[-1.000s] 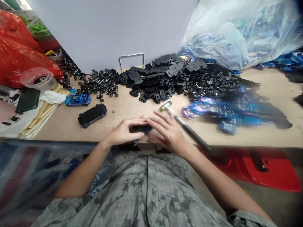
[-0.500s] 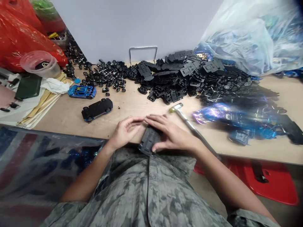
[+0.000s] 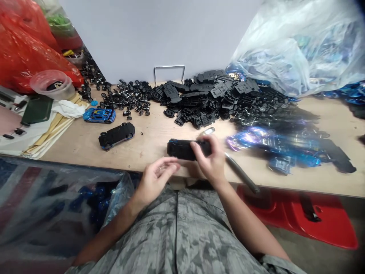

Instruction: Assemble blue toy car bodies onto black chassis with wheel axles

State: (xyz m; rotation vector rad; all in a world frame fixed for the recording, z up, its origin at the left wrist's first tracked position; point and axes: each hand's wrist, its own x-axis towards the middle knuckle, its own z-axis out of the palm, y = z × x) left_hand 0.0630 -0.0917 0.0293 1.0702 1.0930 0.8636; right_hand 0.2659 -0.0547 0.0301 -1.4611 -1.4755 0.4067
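My right hand (image 3: pixel 211 161) is closed around one end of a toy car (image 3: pixel 182 149), thumb across its black underside. The car's long side runs left to right just above the table, and a thin blue strip shows along its far edge. To the left and nearer my body, my left hand (image 3: pixel 158 178) holds nothing that I can see. Its fingers are loosely curved with the thumb close to them, apart from the car. Behind my right hand lies a hammer (image 3: pixel 242 173), its head partly hidden by the fingers.
Black car bases (image 3: pixel 199 99) are heaped at the back, beside a pile of wheels and axles (image 3: pixel 128 95). An upside-down car (image 3: pixel 116 136) and a blue car (image 3: pixel 99 115) lie left. Shiny blue-purple car bodies (image 3: pixel 256 139) lie right. A red stool (image 3: pixel 327 224) stands below.
The toy car has moved away from my body and turned from lengthwise to crosswise in my right hand. My left hand has come away from it, towards me.
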